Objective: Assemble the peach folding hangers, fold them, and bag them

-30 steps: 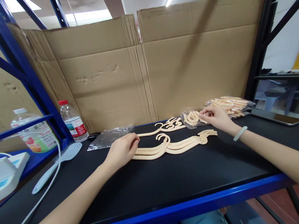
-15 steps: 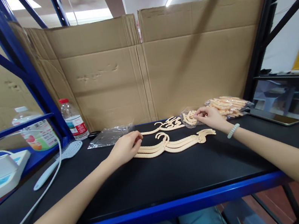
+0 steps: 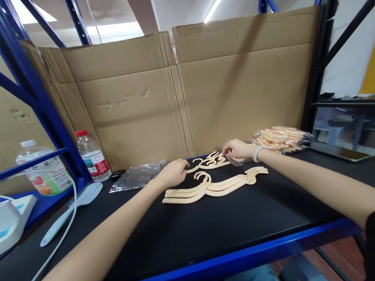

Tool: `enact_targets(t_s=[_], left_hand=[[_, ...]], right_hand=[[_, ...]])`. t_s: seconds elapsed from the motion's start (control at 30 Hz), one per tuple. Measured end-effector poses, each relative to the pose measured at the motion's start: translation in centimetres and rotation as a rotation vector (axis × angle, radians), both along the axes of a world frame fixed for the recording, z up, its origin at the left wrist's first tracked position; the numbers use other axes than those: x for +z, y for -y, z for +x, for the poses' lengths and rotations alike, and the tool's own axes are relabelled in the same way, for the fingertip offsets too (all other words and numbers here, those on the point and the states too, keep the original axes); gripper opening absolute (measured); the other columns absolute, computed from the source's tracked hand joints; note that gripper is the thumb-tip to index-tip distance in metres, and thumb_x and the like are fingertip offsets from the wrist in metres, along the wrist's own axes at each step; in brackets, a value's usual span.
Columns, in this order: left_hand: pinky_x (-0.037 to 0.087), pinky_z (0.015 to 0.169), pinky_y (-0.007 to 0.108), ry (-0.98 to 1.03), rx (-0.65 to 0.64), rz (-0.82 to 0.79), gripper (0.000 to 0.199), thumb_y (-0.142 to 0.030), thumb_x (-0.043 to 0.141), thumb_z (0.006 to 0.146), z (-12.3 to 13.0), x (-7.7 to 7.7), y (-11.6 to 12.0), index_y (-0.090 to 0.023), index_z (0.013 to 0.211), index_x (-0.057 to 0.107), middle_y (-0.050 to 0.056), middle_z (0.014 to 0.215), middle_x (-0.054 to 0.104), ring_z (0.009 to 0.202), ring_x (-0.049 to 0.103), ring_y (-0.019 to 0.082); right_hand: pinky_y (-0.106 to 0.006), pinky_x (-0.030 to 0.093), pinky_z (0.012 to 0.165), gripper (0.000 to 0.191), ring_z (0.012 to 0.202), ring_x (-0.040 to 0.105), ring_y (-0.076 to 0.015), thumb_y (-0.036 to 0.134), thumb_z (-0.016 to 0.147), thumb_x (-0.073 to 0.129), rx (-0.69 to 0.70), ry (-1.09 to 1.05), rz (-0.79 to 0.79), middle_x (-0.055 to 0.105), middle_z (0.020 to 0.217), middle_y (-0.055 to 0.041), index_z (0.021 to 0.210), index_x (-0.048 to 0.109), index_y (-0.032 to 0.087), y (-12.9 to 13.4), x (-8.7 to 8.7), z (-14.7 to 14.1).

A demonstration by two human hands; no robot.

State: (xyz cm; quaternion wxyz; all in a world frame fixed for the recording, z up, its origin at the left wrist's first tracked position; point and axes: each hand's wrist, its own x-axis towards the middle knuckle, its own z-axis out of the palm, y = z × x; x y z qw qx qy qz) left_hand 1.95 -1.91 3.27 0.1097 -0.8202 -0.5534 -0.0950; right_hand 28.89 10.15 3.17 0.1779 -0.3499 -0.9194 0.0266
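Left hand (image 3: 176,172) curled at left end of rear hanger (image 3: 209,167), right hand (image 3: 241,148) bunched near its right — likely for balance; grips hidden, can't tell. Front hangers (image 3: 227,186) nest on table (image 3: 203,234) — probably saves room.

Cream hangers (image 3: 225,191) before you — stacked flat, hooks away from you, curved end pieces (image 3: 251,179) at your right, another cream hanger (image 3: 213,166) flat behind them, small curved pieces (image 3: 211,159) clustered at its right half

The black tabletop (image 3: 203,234) (blue-edged) carries cream hangers (image 3: 229,186), a pale hairbrush (image 3: 90,193), clear plastic (image 3: 138,176) and bagged pieces (image 3: 279,138).
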Motion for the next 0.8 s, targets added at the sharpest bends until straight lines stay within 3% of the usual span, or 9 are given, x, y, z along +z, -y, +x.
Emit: enact_targets(t_s=[0.27,0.5,0.8], left_hand=[[0.045,0.086,0.029,-0.044,0.031,-0.038,0.029,-0.013,0.048,0.08,-0.3,-1.1,-1.8,-0.011,0.105,0.062,0.012,0.108,0.065,0.1,0.061,0.023],[0.045,0.08,0.028,-0.044,0.025,-0.049,0.022,-0.014,0.048,0.081,-0.4,-1.6,-2.5,-0.015,0.094,0.065,0.009,0.099,0.065,0.092,0.062,0.021],[0.046,0.077,0.03,0.021,0.031,-0.017,0.019,-0.012,0.045,0.082,-0.3,-2.1,-2.7,-0.014,0.087,0.063,0.009,0.091,0.064,0.086,0.061,0.021]], right_hand=[[-0.025,0.044,0.073,0.02,0.083,0.062,-0.019,0.01,0.074,0.06,0.07,0.121,0.025,0.07,0.088,-0.0087,0.088,0.074,0.015,-1.0,-0.6,-1.0],[-0.027,0.043,0.075,0.015,0.083,0.062,-0.0199,0.015,0.075,0.063,0.118,0.179,0.044,0.07,0.088,-0.0094,0.085,0.074,0.015,-1.6,-1.0,-1.5],[-0.028,0.044,0.076,0.011,0.081,0.059,-0.019,0.015,0.076,0.061,0.147,0.083,0.118,0.067,0.082,-0.0077,0.077,0.072,0.016,-1.7,-1.5,-1.6]])
